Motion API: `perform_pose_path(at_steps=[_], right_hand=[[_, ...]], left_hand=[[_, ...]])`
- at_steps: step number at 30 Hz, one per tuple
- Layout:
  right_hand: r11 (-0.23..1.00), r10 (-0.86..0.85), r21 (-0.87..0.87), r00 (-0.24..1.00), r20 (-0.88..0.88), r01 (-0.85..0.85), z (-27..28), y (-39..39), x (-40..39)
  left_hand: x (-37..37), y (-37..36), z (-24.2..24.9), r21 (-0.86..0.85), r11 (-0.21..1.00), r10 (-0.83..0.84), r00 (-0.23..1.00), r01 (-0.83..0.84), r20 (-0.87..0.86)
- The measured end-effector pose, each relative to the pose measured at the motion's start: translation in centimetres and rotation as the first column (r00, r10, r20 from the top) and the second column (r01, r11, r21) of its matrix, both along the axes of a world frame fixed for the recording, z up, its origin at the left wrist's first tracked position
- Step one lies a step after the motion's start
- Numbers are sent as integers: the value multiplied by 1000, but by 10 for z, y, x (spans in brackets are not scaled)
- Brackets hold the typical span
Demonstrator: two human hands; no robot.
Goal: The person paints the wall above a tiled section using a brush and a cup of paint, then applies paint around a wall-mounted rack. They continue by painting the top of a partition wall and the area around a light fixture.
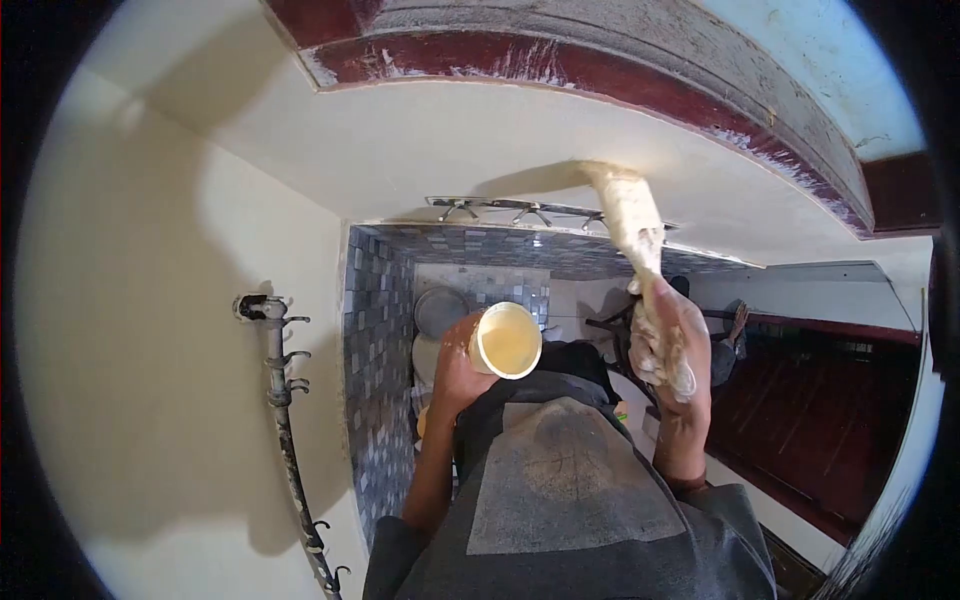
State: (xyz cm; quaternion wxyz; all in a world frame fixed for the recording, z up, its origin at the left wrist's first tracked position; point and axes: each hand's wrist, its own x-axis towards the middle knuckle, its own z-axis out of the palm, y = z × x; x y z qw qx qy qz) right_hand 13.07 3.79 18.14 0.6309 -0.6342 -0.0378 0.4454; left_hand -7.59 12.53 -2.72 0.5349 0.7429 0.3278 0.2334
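Note:
My left hand [461, 368] is wrapped round a white cup [508, 341] that holds cream-coloured paint, its open top facing me. In my right hand [672, 345] is the handle of a paintbrush [630, 212] covered in cream paint. The brush points up and away, and its bristle tip touches the cream wall [450, 130] above a rail of hooks [530, 212]. Paint is smeared over the fingers of my right hand.
A second hook rail [285, 430] runs down the left wall. Dark red trim [450, 66] curves across the top. Grey mosaic tiles [375, 340] cover the lower wall. A dark red door [810, 430] is at right, and a round grey basin [441, 312] lies below.

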Motion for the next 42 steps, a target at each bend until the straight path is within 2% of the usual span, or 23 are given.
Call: perform_pose_path(at_steps=[1, 4, 5, 8, 9, 10, 11, 12, 14, 17, 20, 21, 23, 26, 29, 32, 34, 37, 40, 41, 42], right_hand=[[998, -58, -8, 998, 15, 59, 5, 0, -4], [972, -216, -36, 938, 270, 234, 4, -8, -11], [982, -56, 186, 994, 94, 37, -3, -25, -3], [967, 3, 248, 982, 191, -51, -43, -24, -6], [983, -14, 180, 972, 236, -30, -62, -22, -11], [995, 52, 63, 939, 340, -78, -82, -20, -12], [997, 74, -6, 931, 357, -77, -90, -10, -15], [984, 177, -10, 963, 203, -178, -116, -13, -7], [985, 158, -55, 984, -84, -163, -125, -3, -9], [971, 174, -152, 981, -90, -186, -122, -2, -8], [967, 184, -169, 981, -63, -192, -94, -4, -6], [965, 216, -145, 976, -25, -217, -87, -7, -3], [985, 146, -104, 987, 72, -138, -50, -2, -3], [993, 80, -98, 985, 156, -65, -17, 0, 3], [977, 187, -146, 952, 243, -155, -12, -2, -6], [899, 429, -241, 840, 332, -364, -17, 2, -11], [817, 569, -316, 593, 569, -481, -23, 17, -12], [766, 583, -267, 455, 673, -585, -45, 46, -14], [817, 497, -301, 337, 799, -491, -63, 62, -13], [863, 459, -324, 333, 824, -388, -83, 62, -7], [871, 454, -326, 346, 821, -368, -79, 57, -1]], left_hand=[[1, -3, -1, -26, 1000, 14, 1000, -13, 18], [4, -8, 7, -2, 997, 72, 997, -72, 34], [5, -11, 10, 21, 996, 91, 995, -91, 31], [6, -17, -3, 24, 995, 93, 994, -94, 56], [8, -17, 1, -10, 996, 94, 994, -94, 60], [11, -17, 9, -43, 995, 94, 993, -92, 66], [13, -17, 14, -76, 993, 94, 993, -89, 71], [14, -21, 11, -85, 992, 98, 991, -91, 86], [16, -22, 4, -87, 992, 99, 988, -89, 120], [19, -15, 26, -44, 998, 58, 993, -54, 106], [18, -16, 15, 71, 996, 40, 997, -45, 70], [18, -17, 15, 84, 996, 38, 997, -44, 62], [20, -14, 18, 119, 992, 38, 998, -43, 47], [22, -17, 10, 22, 998, 61, 992, -64, 107], [24, -14, 27, 59, 998, -13, 998, 10, 56], [23, -11, 34, 26, 998, -60, 996, 58, 71], [22, -13, 32, -4, 999, -54, 995, 54, 89], [23, -17, 28, -5, 999, -52, 996, 53, 78], [29, -22, 16, -15, 997, -69, 996, 70, 57], [31, -23, 13, -23, 997, -74, 996, 75, 52], [34, -24, 18, -3, 997, -78, 996, 78, 48]])
